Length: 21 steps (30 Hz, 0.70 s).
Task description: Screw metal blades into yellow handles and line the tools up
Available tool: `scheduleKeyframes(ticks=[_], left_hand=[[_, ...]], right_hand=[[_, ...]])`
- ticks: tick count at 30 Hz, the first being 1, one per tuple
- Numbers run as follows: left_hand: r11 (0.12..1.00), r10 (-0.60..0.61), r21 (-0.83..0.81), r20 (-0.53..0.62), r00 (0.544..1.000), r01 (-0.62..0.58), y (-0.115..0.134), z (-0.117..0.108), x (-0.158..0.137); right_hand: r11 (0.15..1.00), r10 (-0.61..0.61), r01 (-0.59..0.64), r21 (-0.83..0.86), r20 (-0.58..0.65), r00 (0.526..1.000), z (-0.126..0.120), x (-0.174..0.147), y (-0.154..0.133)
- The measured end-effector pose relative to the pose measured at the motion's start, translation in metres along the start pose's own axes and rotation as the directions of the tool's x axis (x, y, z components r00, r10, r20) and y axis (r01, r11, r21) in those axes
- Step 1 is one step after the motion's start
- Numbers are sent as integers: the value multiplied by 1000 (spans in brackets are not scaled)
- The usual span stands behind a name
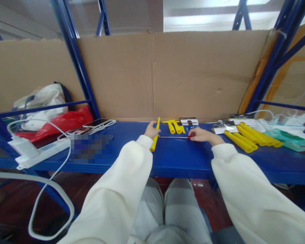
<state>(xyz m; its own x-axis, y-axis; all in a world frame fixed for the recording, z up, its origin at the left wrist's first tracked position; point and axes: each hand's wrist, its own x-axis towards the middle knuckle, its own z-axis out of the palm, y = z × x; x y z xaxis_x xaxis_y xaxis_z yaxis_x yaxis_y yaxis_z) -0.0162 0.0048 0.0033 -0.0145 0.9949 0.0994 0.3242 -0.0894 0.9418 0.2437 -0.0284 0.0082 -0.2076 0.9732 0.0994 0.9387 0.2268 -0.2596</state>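
My left hand (152, 130) is closed around a yellow plastic tool with a tubular handle (154, 144), held upright above the blue bench (178, 159). My right hand (199, 135) grips the red handle of a screwdriver (174, 137). Its long thin shaft points left, and the tip ends at or very near the yellow tool; I cannot tell whether they touch. Just behind the shaft lie several yellow T-shaped tools (170, 126), beside a small stack of black-and-white cards (189, 121).
At right lie several yellow tubes (244, 141), packaged cards (225, 127) and a green plastic bag (291, 139). At left are a white power strip (44, 154) with looping cables, a phone (95, 123) and a red bag (66, 122). Cardboard (188, 74) stands behind, between blue posts.
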Motion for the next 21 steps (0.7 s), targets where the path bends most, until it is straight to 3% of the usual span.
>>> scheduleKeyframes(ticks=[5,11,14,21], left_hand=[[997,39,-63,28,999,-37,5,3,-4],[986,65,-156,52,996,-56,19,17,-6],[973,55,-228,85,995,-34,31,35,-7],[931,12,-356,240,971,76,52,104,-9]], right_hand=[[994,2,2,107,-40,999,2,3,1],[993,-4,17,120,-109,994,5,7,7],[992,-9,41,117,-259,966,7,12,14],[965,-35,168,201,-538,842,7,19,22]])
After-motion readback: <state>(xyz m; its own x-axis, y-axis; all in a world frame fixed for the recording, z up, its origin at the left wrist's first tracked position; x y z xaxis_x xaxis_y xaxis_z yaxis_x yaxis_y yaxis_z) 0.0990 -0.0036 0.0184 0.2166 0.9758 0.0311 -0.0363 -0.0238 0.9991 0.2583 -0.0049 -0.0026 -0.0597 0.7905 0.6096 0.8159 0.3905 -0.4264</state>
